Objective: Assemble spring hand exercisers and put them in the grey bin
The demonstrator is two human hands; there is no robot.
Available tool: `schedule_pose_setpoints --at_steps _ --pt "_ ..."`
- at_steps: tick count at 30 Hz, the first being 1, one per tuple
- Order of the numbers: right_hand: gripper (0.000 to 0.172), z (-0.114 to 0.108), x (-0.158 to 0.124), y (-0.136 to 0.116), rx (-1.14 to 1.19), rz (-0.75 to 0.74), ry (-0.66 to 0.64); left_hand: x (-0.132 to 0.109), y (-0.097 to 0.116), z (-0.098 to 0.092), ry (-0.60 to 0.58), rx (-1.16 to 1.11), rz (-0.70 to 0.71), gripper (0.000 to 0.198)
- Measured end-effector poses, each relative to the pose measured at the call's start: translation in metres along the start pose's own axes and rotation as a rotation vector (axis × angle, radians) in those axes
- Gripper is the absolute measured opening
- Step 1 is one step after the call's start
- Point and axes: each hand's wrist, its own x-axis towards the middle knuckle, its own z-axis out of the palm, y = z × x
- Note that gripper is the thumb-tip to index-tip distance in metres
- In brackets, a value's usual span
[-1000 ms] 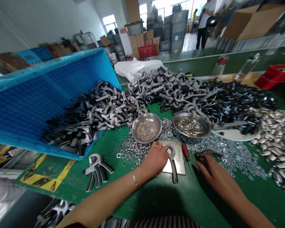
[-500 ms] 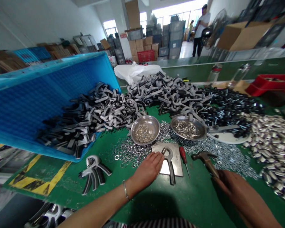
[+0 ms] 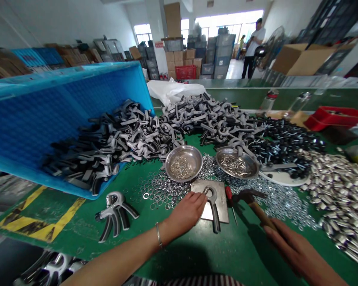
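Note:
My left hand (image 3: 188,211) is closed on a grey-and-black hand-grip handle (image 3: 215,212), its fingers at the small metal piece near the handle's curved top. Underneath lies a square metal plate (image 3: 223,204). In my right hand (image 3: 292,242) is a claw hammer (image 3: 261,214), gripped by its wooden shaft, with the head above the table to the right of the plate. A red-handled screwdriver (image 3: 229,195) lies between plate and hammer. Two assembled hand grips with springs (image 3: 115,214) rest together, left of my left hand.
Behind the plate are two metal bowls of small parts (image 3: 170,153) (image 3: 253,159), among scattered rings (image 3: 159,194). A blue crate (image 3: 107,75) spills handles (image 3: 143,135) at left. Metal sleeves (image 3: 346,202) and black parts (image 3: 283,137) are heaped at right. A person (image 3: 252,49) stands far back.
The hammer in my right hand has lifted off the table and shifted slightly left. My left hand stays on the handle. The view has tilted slightly.

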Motion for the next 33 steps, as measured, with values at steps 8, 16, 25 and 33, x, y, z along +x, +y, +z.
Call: schedule_pose_setpoints --at_steps 8,16,25,33 --pt "0.039 0.016 0.005 -0.021 0.066 -0.016 -0.117 -0.003 -0.007 0.004 -0.002 -0.095 -0.165 0.039" --pt "0.042 0.028 0.005 -0.024 -0.023 -0.041 -0.212 -0.001 -0.007 0.006 -0.046 -0.085 -0.210 0.039" --pt "0.043 0.032 0.003 -0.024 -0.042 0.005 -0.253 -0.001 -0.007 0.009 -0.095 0.007 -0.109 0.042" --pt "0.041 0.042 0.001 -0.018 0.003 0.000 -0.217 0.002 -0.002 0.010 -0.103 -0.035 -0.131 0.043"
